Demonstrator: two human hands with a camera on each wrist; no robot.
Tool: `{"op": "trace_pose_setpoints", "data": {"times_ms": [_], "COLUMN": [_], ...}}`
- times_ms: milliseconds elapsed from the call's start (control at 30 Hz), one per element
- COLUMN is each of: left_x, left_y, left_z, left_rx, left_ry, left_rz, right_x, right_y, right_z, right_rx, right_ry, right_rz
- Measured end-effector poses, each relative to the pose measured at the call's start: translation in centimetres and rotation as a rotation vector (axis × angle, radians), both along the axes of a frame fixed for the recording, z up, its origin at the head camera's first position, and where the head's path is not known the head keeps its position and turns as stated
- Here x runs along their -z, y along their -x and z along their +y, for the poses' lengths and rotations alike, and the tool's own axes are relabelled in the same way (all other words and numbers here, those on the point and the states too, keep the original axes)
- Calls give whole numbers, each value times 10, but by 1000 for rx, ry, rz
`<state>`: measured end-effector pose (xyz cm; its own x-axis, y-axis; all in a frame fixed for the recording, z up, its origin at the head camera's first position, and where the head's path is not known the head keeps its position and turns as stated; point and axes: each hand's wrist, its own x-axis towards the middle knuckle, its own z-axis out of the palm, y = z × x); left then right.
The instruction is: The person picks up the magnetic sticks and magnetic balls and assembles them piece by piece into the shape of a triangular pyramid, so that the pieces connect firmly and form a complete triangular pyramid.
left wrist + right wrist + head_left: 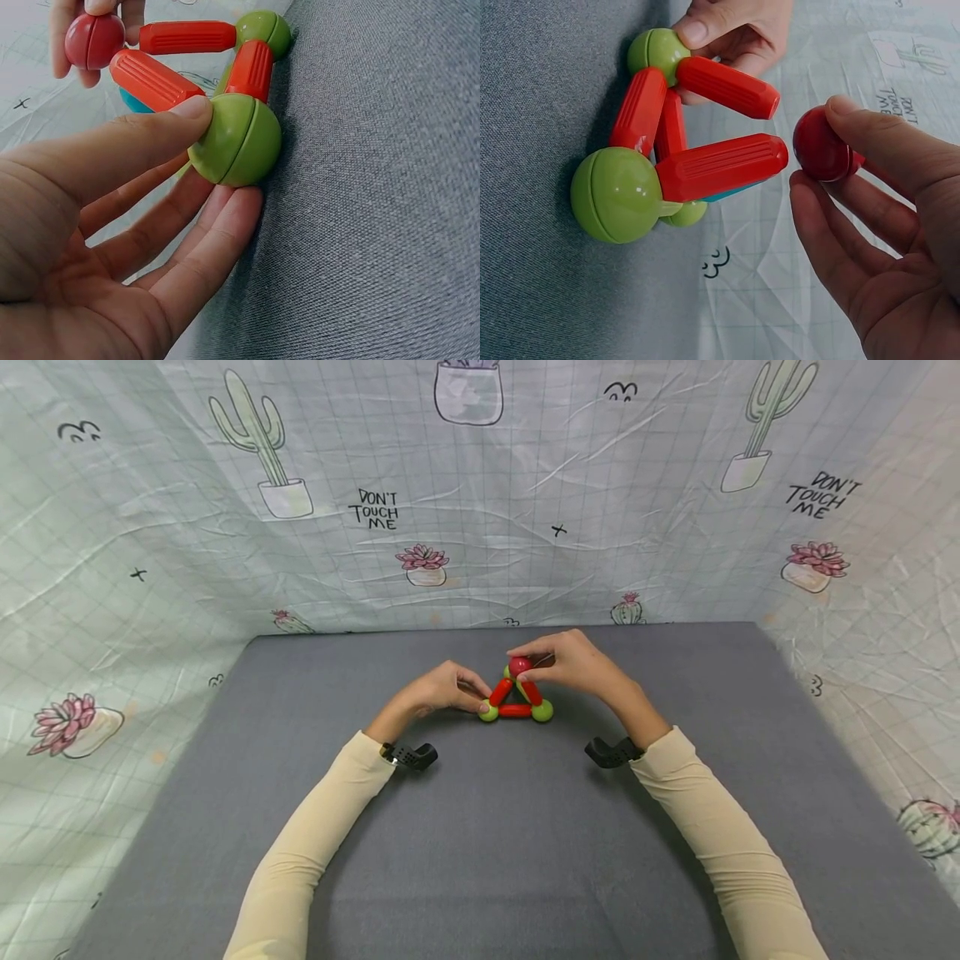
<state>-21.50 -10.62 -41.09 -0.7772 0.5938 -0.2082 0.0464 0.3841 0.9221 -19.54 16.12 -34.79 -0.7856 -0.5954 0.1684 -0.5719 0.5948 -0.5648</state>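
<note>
On the grey bench (525, 827), near its far edge, stands a small frame of red rods (514, 711) joined at green balls (542, 711), set up as a pyramid. The left hand (438, 689) steadies it at the near left corner: the thumb presses on top of the green corner ball (236, 140) and the fingers lie straight beneath it, so the ball is pinched between thumb and fingers. The right hand (573, 662) pinches a red ball (821, 144) between thumb and fingertips at the top of the frame; in the right wrist view this ball sits just beside the free ends of two upper rods (721, 165), with a slight gap showing. A bit of blue piece (133, 101) shows behind the rods, mostly hidden. Both arms wear cream sleeves (315, 835) with black wrist mounts. Behind and beside the bench hangs a pale gridded cloth (150, 568) printed with potted cacti and pink succulents; the words "DON'T TOUCH ME" (377, 509) are readable on it twice, at left of centre and at upper right.
</note>
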Motion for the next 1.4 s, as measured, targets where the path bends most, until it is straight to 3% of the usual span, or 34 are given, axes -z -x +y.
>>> {"op": "trace_pose_setpoints", "data": {"times_ms": [300, 533, 900, 1233, 1400], "left_x": [0, 0, -3, -2, -4], "left_y": [-1, -2, -3, -10, -17], "left_z": [0, 2, 5, 7, 9], "left_rx": [-15, -32, -62, -98, -97], "left_ry": [25, 37, 4, 18, 55], "left_rz": [-19, -22, -76, -36, 19], "right_x": [8, 12, 12, 14, 16], "right_y": [2, 2, 2, 4, 2], "right_z": [-1, -2, -3, -3, -4], "right_rx": [-62, -44, -7, -42, -36], "right_ry": [42, 57, -5, 17, 26], "right_rz": [5, -25, -79, -102, -96]}}
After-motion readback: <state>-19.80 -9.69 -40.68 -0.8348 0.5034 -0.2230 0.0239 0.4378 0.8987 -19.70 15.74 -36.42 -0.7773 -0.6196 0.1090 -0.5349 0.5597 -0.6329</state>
